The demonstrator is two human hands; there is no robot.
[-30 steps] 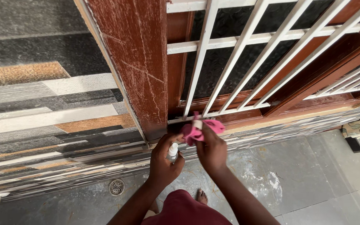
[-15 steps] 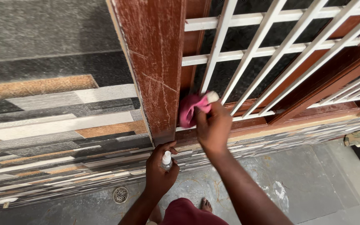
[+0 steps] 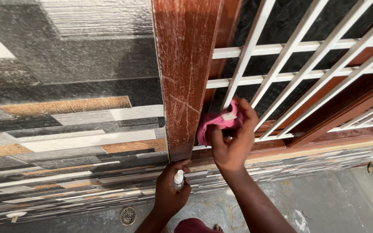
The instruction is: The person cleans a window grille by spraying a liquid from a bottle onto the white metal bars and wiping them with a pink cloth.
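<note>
From my head camera: my right hand [image 3: 232, 144] grips a pink cloth [image 3: 214, 123], pressing it against a white grille bar [image 3: 238, 77] just right of the scratched brown wooden post [image 3: 186, 77]. Below the post's foot, my left hand [image 3: 169, 194] is wrapped around a small white spray bottle [image 3: 178, 178].

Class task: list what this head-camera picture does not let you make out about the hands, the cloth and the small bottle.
- Spray bottle: head view, only its white top shows; the left hand wraps the body.
- Pink cloth: partly covered by the right hand; full size unclear.
- White bar: the stretch under the cloth is hidden.
- Floor drain: too small for detail.
</note>
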